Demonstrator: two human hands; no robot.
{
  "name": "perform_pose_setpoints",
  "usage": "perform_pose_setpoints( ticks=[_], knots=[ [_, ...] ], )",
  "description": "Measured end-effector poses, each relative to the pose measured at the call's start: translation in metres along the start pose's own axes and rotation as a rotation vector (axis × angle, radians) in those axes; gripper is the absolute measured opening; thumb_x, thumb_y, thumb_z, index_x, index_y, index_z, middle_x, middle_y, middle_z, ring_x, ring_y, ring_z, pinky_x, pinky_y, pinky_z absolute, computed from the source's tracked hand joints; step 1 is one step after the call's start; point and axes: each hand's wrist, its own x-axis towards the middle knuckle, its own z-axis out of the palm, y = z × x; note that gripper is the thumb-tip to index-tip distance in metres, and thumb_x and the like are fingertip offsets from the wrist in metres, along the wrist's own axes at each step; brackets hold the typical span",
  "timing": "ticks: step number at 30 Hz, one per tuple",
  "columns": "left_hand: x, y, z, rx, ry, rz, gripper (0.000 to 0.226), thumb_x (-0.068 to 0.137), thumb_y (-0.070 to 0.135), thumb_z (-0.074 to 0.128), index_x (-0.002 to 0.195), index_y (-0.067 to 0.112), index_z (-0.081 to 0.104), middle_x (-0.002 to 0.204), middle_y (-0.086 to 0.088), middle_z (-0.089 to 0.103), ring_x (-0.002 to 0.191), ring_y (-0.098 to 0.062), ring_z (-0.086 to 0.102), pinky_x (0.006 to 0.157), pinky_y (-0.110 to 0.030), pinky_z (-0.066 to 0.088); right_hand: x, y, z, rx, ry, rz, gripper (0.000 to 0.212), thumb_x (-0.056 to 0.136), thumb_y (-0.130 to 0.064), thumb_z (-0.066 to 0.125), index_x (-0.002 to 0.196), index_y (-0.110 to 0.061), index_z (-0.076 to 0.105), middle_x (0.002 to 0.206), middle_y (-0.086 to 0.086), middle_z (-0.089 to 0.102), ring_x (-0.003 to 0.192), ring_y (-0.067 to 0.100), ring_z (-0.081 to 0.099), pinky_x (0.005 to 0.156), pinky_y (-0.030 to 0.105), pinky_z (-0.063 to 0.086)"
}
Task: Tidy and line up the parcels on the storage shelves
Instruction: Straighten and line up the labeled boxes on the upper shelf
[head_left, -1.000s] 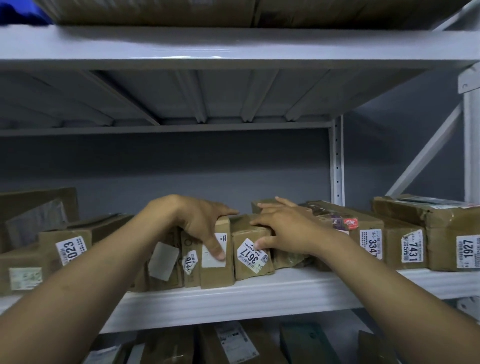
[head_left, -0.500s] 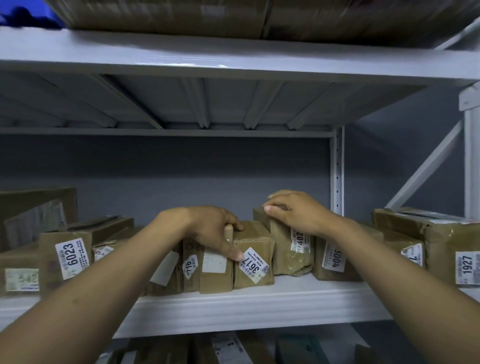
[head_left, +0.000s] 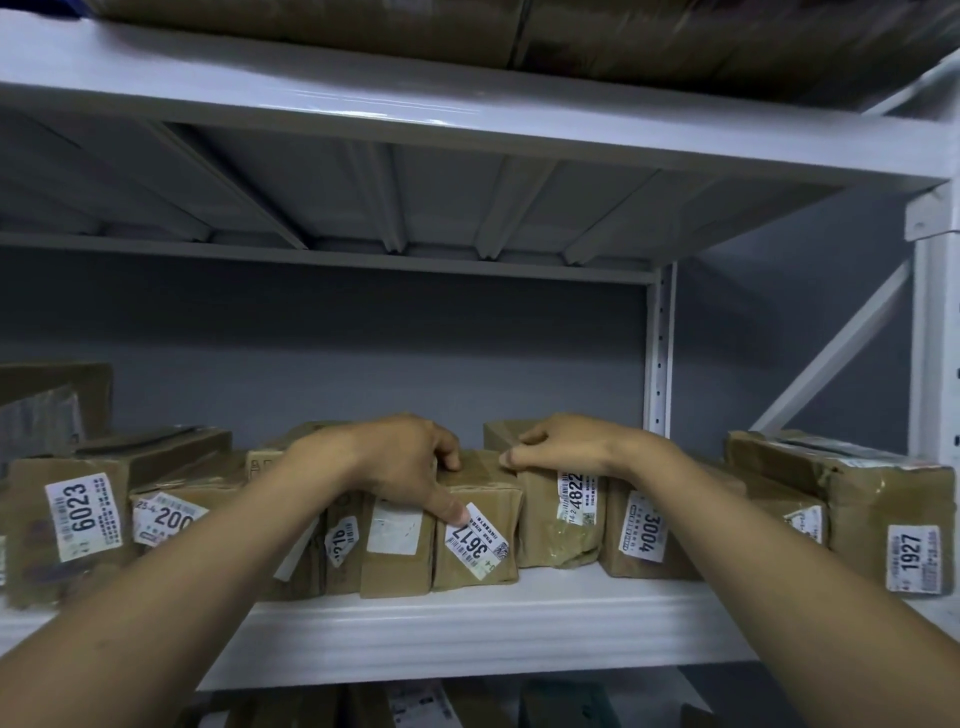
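My left hand (head_left: 395, 467) grips parcel 3617 (head_left: 496, 499), thumb (head_left: 445, 505) on its front label (head_left: 475, 543), fingers (head_left: 448, 456) curled over the top. The fingers of my right hand (head_left: 566, 447) curl round the top of parcel 4822 (head_left: 545, 525). Both parcels stand touching near the front edge of the shelf (head_left: 467, 629).

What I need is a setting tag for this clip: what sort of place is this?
Likely a parcel storeroom or pickup depot: white metal shelving, rows of brown parcels with big number labels, such as parcel 3617 and parcel 4822, and more parcels stacked above.
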Motion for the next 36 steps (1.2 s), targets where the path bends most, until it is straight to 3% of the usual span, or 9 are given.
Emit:
perform_pose_setpoints(
  ticks=[3, 9, 13, 15, 17, 22, 27, 32, 36],
  knots=[
    [-0.002, 0.000, 0.001, -0.003, 0.004, -0.002, 0.058, 0.070, 0.062, 0.073, 0.117, 0.032, 0.056, 0.108, 0.013, 0.055, 0.094, -0.009, 0.053, 0.074, -0.024, 0.041, 0.004, -0.003, 0.003, -0.040, 0.150, -0.010, 0.046, 0.071, -0.059, 0.057, 0.086, -0.019, 0.075, 0.082, -0.003, 0.072, 0.078, 0.015, 0.067, 0.076, 0.034, 0.056],
    [-0.002, -0.001, 0.003, -0.008, 0.017, -0.004, 0.059, 0.069, 0.062, 0.073, 0.117, 0.032, 0.056, 0.109, 0.011, 0.057, 0.096, -0.010, 0.054, 0.075, -0.025, 0.042, -0.011, -0.009, -0.004, -0.144, 0.208, -0.003, 0.044, 0.066, -0.058, 0.060, 0.076, -0.016, 0.071, 0.073, -0.001, 0.068, 0.071, 0.016, 0.065, 0.065, 0.031, 0.054],
    [-0.003, 0.000, 0.004, 0.002, 0.024, -0.007, 0.058, 0.070, 0.062, 0.072, 0.117, 0.032, 0.055, 0.105, 0.012, 0.055, 0.094, -0.011, 0.054, 0.075, -0.025, 0.042, -0.017, -0.007, 0.001, -0.211, 0.260, -0.009, 0.066, 0.064, -0.069, 0.054, 0.103, -0.019, 0.073, 0.101, -0.003, 0.072, 0.090, 0.017, 0.065, 0.082, 0.035, 0.055],
    [-0.004, 0.000, 0.003, 0.016, 0.032, -0.005, 0.060, 0.070, 0.064, 0.071, 0.119, 0.032, 0.056, 0.107, 0.012, 0.056, 0.096, -0.012, 0.053, 0.077, -0.026, 0.042, -0.022, -0.005, 0.003, -0.250, 0.244, -0.007, 0.072, 0.070, -0.075, 0.051, 0.119, -0.024, 0.067, 0.123, -0.005, 0.065, 0.111, 0.020, 0.058, 0.094, 0.036, 0.048],
    [-0.005, 0.000, 0.003, 0.042, 0.054, 0.000, 0.063, 0.069, 0.066, 0.070, 0.121, 0.033, 0.057, 0.113, 0.012, 0.058, 0.100, -0.012, 0.054, 0.083, -0.028, 0.045, -0.026, -0.004, 0.002, -0.251, 0.228, -0.016, 0.074, 0.072, -0.079, 0.048, 0.123, -0.028, 0.064, 0.130, -0.008, 0.060, 0.117, 0.021, 0.054, 0.096, 0.036, 0.045],
    [-0.006, -0.004, 0.005, 0.125, 0.095, 0.024, 0.071, 0.067, 0.074, 0.065, 0.125, 0.033, 0.058, 0.121, 0.013, 0.059, 0.107, -0.012, 0.054, 0.093, -0.034, 0.048, -0.019, -0.001, 0.008, -0.288, 0.394, -0.039, 0.076, 0.061, -0.086, 0.037, 0.091, -0.028, 0.076, 0.087, -0.012, 0.072, 0.078, 0.011, 0.062, 0.071, 0.029, 0.051],
    [-0.009, -0.004, 0.002, 0.108, 0.067, 0.042, 0.073, 0.066, 0.073, 0.067, 0.126, 0.031, 0.058, 0.123, 0.012, 0.059, 0.109, -0.012, 0.054, 0.095, -0.033, 0.047, -0.021, -0.002, 0.007, -0.328, 0.434, -0.037, 0.067, 0.071, -0.079, 0.039, 0.088, -0.026, 0.077, 0.072, -0.008, 0.067, 0.069, 0.012, 0.058, 0.062, 0.028, 0.047],
    [-0.012, -0.008, 0.001, 0.048, 0.061, 0.079, 0.075, 0.065, 0.071, 0.069, 0.127, 0.029, 0.059, 0.125, 0.014, 0.059, 0.108, -0.008, 0.054, 0.095, -0.028, 0.045, -0.024, 0.002, 0.008, -0.347, 0.433, -0.033, 0.065, 0.075, -0.080, 0.037, 0.090, -0.031, 0.077, 0.077, -0.008, 0.070, 0.070, 0.011, 0.057, 0.056, 0.026, 0.039],
    [-0.015, -0.004, 0.001, 0.060, 0.075, 0.069, 0.077, 0.063, 0.073, 0.069, 0.125, 0.028, 0.060, 0.122, 0.012, 0.061, 0.107, -0.010, 0.055, 0.093, -0.030, 0.047, -0.035, -0.001, 0.010, -0.346, 0.314, 0.006, 0.069, 0.077, -0.086, 0.030, 0.121, -0.044, 0.063, 0.119, -0.009, 0.068, 0.107, 0.020, 0.059, 0.080, 0.034, 0.044]
  ],
)
